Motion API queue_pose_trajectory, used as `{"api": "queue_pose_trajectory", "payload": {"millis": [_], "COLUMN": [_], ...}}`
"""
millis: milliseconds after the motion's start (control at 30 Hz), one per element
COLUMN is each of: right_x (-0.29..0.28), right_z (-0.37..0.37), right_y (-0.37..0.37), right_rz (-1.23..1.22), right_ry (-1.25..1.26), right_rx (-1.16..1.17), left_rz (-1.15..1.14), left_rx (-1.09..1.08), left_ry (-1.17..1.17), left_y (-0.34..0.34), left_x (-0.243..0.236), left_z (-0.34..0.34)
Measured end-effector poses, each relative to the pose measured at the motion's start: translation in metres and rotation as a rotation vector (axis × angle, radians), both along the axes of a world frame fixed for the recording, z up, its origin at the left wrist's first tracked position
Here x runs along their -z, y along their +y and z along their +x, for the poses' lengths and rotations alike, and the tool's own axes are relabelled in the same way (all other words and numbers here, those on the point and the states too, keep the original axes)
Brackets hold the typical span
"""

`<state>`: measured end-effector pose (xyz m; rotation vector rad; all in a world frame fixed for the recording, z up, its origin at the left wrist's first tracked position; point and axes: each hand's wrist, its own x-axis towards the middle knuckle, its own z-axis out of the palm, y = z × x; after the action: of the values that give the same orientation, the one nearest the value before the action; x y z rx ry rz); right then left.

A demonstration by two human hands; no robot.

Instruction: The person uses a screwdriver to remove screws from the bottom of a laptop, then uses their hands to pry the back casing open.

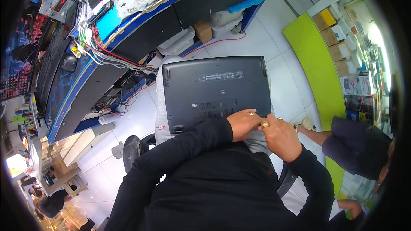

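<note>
A dark grey laptop (216, 90) rests bottom side up across my lap, with vents and labels showing. At its lower right edge, my left hand (243, 124) has its fingers bent and pressed together. My right hand (280, 139), with rings on it, is closed beside it, touching the left fingertips and the laptop's edge. Whatever those fingertips hold, if anything, is hidden. Both forearms are in black sleeves, the left one lying across my body just below the laptop.
A cluttered counter (145, 6) with cables, a mouse (68, 63) and keyboard (47, 75) curves around the upper left. At right stands a lime-green display cabinet (308, 64) with boxes. Another person's leg (317, 137) is close on my right; another person (53, 203) is at lower left.
</note>
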<state>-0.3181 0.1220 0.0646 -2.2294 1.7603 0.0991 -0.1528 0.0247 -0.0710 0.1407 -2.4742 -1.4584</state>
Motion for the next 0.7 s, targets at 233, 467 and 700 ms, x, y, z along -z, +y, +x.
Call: {"api": "queue_pose_trajectory", "payload": {"millis": [233,467,700], "right_x": [-0.006,-0.011,-0.014], "right_z": [0.019,0.020,0.015], "right_y": [0.000,-0.003,-0.003], "right_rz": [0.006,0.043,-0.007], "right_ry": [0.021,-0.109,-0.148], "right_rx": [0.131,0.211,0.047], "left_rz": [0.112,-0.384,-0.440], "left_rx": [0.042,-0.197,-0.173], "left_ry": [-0.246,-0.033,-0.086], "left_y": [-0.005,-0.002,-0.002], "left_x": [-0.003,-0.005,-0.003], "left_z": [0.000,0.008,0.009]}}
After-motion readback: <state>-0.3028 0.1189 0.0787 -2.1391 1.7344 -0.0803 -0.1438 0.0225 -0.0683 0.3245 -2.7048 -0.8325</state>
